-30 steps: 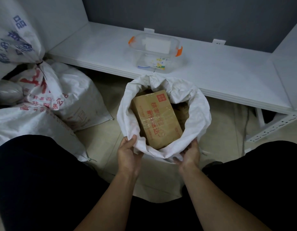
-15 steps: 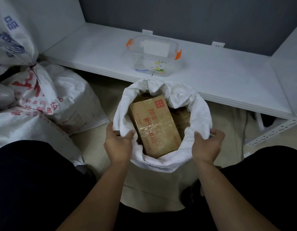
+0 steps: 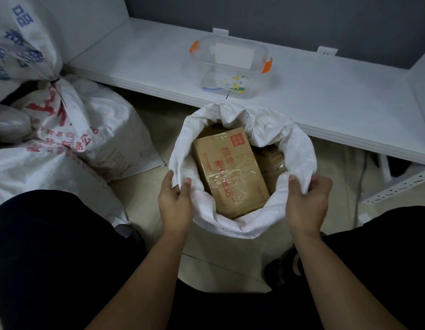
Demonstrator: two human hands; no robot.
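Note:
A white woven sack (image 3: 273, 129) stands open on the floor between my knees, its rim rolled down. Inside lies a brown cardboard box (image 3: 230, 172) with red print and clear tape, and more brown packages show beside it on the right. My left hand (image 3: 174, 201) pinches the sack's rim on the left, thumb inside. On the right side my right hand (image 3: 306, 201) grips the rolled rim, thumb over the fabric.
A low white shelf (image 3: 337, 98) runs behind the sack, with a clear plastic container (image 3: 230, 70) with orange handles on it. Several full printed sacks (image 3: 64, 129) pile up at the left. A perforated metal bracket (image 3: 397, 186) lies at the right.
Both hands moved from the sack's near rim up along its sides and now hold the left and right rim. The sack mouth is spread wider.

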